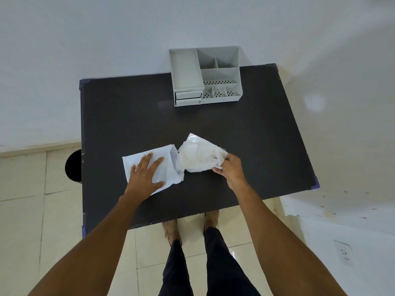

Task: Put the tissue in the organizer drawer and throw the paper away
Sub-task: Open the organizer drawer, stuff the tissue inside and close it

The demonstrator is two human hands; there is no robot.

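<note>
- The left hand (145, 174) lay flat, fingers spread, on the flat white paper sheet (168, 159), whose long axis ran left to right.
- The right hand (229, 167) pinched the crumpled white tissue (198, 157), apparently between thumb and fingertips.
- Both lay on the dark matte tabletop (128, 107); the grey plastic organizer (206, 75) stood well beyond the fingers, against a white wall (85, 28).
</note>
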